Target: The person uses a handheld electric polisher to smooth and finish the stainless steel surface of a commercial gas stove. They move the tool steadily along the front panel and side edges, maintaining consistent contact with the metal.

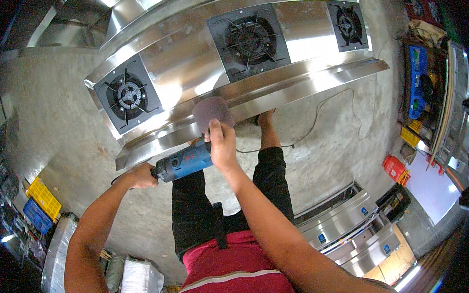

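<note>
A blue and black drum polisher (pixel 187 162) lies across in front of my legs, held in both hands. My left hand (pixel 143 177) is closed around its black end at the left. My right hand (pixel 221 144) grips the other end, thumb up, close to the maroon abrasive drum (pixel 213 114). The drum overlaps the front edge of a long stainless steel stove (pixel 180 72); whether it touches the metal, I cannot tell. Three black burners are set in the stove top: a left one (pixel 128 94), a middle one (pixel 251 40) and a right one (pixel 349 25).
A thin cable (pixel 314 119) trails over the concrete floor (pixel 319 162) right of my legs. More steel units (pixel 343 215) stand at the lower right. A red container (pixel 395 170) and a blue crate (pixel 416 82) are along the right side. Yellow (pixel 44 198) and blue crates sit at the left.
</note>
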The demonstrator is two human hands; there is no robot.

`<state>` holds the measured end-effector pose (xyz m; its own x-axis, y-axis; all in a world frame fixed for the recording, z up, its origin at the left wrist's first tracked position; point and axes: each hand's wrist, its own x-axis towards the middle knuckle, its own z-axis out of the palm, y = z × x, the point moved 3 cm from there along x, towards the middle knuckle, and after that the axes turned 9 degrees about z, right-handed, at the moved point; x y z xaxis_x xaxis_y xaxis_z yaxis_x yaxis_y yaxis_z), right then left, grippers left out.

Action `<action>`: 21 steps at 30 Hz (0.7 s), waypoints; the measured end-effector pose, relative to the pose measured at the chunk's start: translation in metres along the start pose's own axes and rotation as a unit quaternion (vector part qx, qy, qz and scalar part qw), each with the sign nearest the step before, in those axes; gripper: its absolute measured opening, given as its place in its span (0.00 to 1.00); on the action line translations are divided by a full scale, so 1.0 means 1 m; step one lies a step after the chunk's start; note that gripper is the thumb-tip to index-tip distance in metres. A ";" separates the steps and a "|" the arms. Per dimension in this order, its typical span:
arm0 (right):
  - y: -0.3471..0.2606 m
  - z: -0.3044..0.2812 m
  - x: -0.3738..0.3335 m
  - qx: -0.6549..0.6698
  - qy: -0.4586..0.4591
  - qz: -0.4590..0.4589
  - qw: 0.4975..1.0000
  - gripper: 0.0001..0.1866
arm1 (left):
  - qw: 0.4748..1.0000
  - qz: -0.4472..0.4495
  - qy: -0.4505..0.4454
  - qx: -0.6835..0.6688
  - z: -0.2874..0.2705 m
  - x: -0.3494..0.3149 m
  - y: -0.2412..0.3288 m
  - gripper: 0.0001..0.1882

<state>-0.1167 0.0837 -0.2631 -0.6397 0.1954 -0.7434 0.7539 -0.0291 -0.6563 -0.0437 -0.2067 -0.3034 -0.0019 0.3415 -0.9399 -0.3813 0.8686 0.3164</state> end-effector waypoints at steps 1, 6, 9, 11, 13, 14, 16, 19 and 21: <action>-0.002 -0.006 0.004 0.000 -0.003 -0.007 1.000 0.25 | 1.000 0.015 0.009 0.005 0.001 0.005 0.008 0.16; -0.019 -0.093 0.047 -0.015 0.009 -0.041 0.999 0.23 | 0.998 0.070 0.003 -0.002 0.007 0.054 0.097 0.14; -0.042 -0.162 0.088 0.091 0.048 -0.061 0.993 0.24 | 0.992 0.127 0.013 -0.004 0.006 0.097 0.177 0.17; -0.068 -0.217 0.100 -0.060 0.065 -0.106 0.990 0.24 | 0.973 0.204 0.085 0.060 0.007 0.120 0.229 0.14; -0.084 -0.255 0.120 -0.023 0.120 -0.037 0.992 0.24 | 0.985 0.175 -0.009 0.004 0.011 0.148 0.269 0.12; -0.095 -0.265 0.130 0.023 0.078 -0.058 0.995 0.25 | 0.981 0.191 -0.014 -0.019 0.015 0.156 0.286 0.13; -0.106 -0.283 0.136 0.032 0.095 -0.049 0.994 0.23 | 0.976 0.215 -0.020 -0.043 0.020 0.167 0.307 0.14; -0.108 -0.283 0.135 0.000 0.109 -0.058 0.992 0.23 | 0.979 0.196 -0.023 -0.048 0.023 0.176 0.306 0.12; -0.097 -0.265 0.127 -0.002 0.072 -0.056 0.996 0.23 | 0.980 0.194 -0.004 -0.055 0.025 0.172 0.285 0.12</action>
<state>-0.2312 0.3709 -0.2596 -0.6913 0.3362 -0.6396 0.6801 0.0039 -0.7331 -0.1299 0.1084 -0.3718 -0.1598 0.6406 -0.7510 -0.4502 0.6298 0.6330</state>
